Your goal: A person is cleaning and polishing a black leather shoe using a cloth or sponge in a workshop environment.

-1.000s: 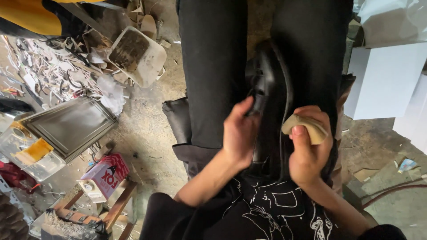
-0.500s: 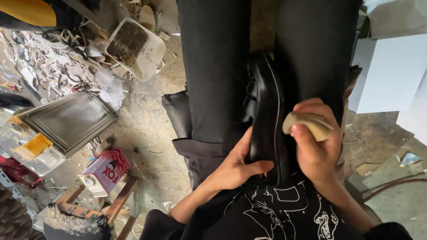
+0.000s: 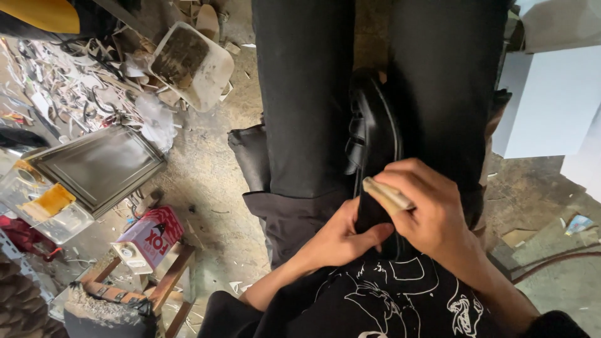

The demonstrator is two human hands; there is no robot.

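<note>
Far left of the hands: dark tray (image 3: 94,169), dirty white tub (image 3: 191,62), small red-white box (image 3: 150,236); none of these have moved. Left hand (image 3: 341,238) has slid from the upper part of the black shoe (image 3: 375,144) to its near end and clamps it from below. Shoe stands on edge between the thighs. Right hand (image 3: 432,209), closed on a tan pad (image 3: 387,194), has come across onto the shoe's edge; the rubbing looks underway.
</note>
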